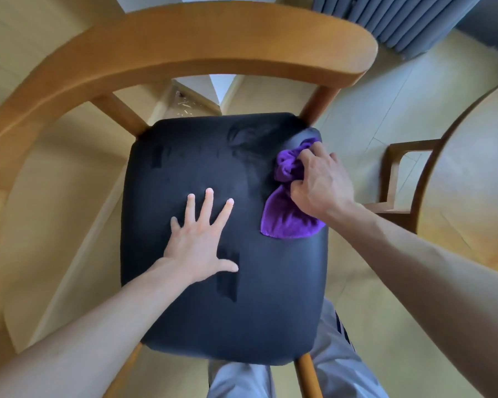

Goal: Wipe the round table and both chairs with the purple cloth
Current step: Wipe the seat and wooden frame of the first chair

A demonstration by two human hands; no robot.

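Left hand (197,239) flat on seat (202,311); right hand (319,182) grips purple cloth (285,219), fingertips hidden.

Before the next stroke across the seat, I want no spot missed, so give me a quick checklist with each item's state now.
1. Purple cloth gripped: ok, the right hand bunches it in curled fingers.
2. Cloth touching the black seat: ok, it lies on the seat's right edge, near the back corner.
3. Chair steadied: ok, the left hand presses flat on the seat, fingers spread.
4. Stroke path clear: not ok, the left hand lies mid-seat, in the way of a leftward wipe.
5. Curved wooden backrest wiped: cannot tell.
6. Round table wiped: cannot tell; only its edge shows at right.
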